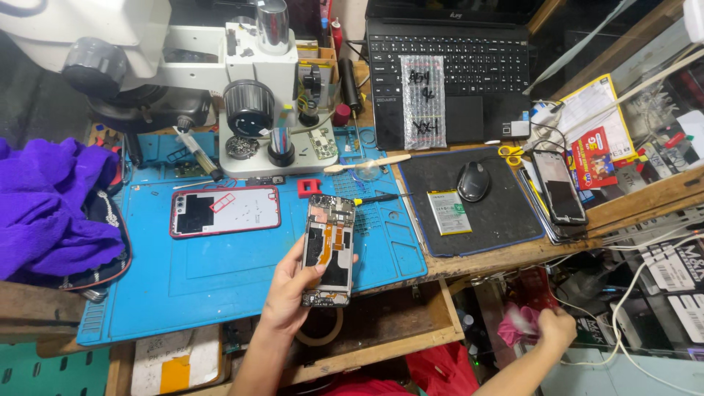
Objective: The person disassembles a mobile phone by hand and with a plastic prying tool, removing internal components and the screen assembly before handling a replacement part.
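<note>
My left hand (292, 290) holds an opened phone (329, 249) upright above the front edge of the blue work mat (183, 286), its bare inner frame with an orange flex cable facing me. My right hand (554, 328) reaches low to the right, below the bench, with fingers curled beside a blurred pink cloth (516, 325); whether it grips the cloth is unclear. A red-rimmed phone back cover (225, 211) lies on the mat to the left of the held phone.
A microscope (249, 88) stands at the back of the mat. A laptop (447, 66), black mouse (473, 180), battery (449, 213) on a dark pad, and another phone (559, 187) sit right. Purple cloth (51, 205) lies left. An open drawer (381, 315) is below.
</note>
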